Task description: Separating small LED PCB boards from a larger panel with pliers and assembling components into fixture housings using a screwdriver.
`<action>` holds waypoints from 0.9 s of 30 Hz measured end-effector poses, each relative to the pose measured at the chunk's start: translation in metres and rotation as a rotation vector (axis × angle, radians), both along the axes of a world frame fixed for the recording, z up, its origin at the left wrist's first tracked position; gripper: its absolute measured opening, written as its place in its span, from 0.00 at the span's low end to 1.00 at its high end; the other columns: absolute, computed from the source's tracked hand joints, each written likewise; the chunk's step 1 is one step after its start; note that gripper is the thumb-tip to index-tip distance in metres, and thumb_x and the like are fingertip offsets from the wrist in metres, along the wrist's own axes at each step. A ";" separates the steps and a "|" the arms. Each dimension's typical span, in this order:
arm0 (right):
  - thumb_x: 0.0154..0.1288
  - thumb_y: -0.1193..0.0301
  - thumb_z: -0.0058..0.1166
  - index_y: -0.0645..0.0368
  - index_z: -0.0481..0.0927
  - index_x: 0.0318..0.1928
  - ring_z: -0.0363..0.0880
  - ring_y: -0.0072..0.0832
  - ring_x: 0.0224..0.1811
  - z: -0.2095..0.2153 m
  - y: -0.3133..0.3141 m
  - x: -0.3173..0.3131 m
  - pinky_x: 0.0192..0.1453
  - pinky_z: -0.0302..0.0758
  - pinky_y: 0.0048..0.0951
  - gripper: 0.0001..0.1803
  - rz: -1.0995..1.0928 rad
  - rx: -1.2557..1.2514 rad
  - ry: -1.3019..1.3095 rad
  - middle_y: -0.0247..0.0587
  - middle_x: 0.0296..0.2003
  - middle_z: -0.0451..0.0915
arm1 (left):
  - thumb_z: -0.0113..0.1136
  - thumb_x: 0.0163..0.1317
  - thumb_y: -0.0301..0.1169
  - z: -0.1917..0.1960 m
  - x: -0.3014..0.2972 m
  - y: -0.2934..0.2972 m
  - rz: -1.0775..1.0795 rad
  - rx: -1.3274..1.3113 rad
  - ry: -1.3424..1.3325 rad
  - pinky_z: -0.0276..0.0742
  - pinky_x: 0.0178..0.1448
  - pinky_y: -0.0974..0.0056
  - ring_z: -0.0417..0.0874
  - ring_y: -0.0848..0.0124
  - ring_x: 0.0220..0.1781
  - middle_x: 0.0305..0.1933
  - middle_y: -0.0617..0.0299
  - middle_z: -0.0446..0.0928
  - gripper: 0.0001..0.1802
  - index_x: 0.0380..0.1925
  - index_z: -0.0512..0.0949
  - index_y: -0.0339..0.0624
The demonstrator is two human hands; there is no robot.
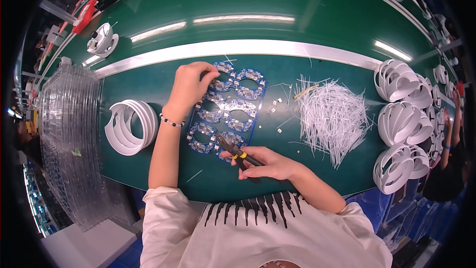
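A panel of blue ring-shaped circuit boards (241, 105) lies flat on the green table in front of me. At the panel's upper left ring my left hand (192, 85) is bent over with its fingertips closed together; whatever they pinch is too small to make out. My right hand (271, 164) grips a pair of cutting pliers (232, 147) with dark handles and yellow bands. The pliers' jaws point up and left, over the lower right ring of the panel.
Right of the panel lies a heap of thin white strips (333, 119), with small white connectors (279, 130) scattered between. White plastic rings (131, 127) stand at left, and stacked white rings (396, 124) line the right edge. Clear plastic trays (72, 139) are piled far left.
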State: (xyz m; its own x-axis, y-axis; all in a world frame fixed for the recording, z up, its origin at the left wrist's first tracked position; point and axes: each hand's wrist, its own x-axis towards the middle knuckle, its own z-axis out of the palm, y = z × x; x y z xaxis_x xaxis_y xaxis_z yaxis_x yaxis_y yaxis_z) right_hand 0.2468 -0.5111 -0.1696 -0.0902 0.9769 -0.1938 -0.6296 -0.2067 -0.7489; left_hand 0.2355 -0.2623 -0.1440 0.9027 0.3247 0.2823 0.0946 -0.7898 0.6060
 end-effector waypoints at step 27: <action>0.57 0.73 0.53 0.58 0.62 0.60 0.68 0.13 0.34 0.002 0.001 0.000 0.29 0.67 0.15 0.29 -0.006 -0.013 -0.028 0.27 0.42 0.69 | 0.61 0.44 0.21 -0.008 0.010 -0.017 -0.231 0.139 -0.073 0.73 0.40 0.63 0.76 0.60 0.36 0.32 0.58 0.74 0.07 0.27 0.77 0.35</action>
State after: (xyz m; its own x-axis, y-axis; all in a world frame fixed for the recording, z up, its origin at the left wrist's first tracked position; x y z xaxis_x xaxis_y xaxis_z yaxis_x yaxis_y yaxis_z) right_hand 0.2464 -0.5101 -0.1676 -0.0789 0.9747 -0.2091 -0.6097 -0.2132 -0.7635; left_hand 0.2451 -0.2793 -0.1524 0.9240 0.0660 0.3766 -0.1378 -0.8612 0.4892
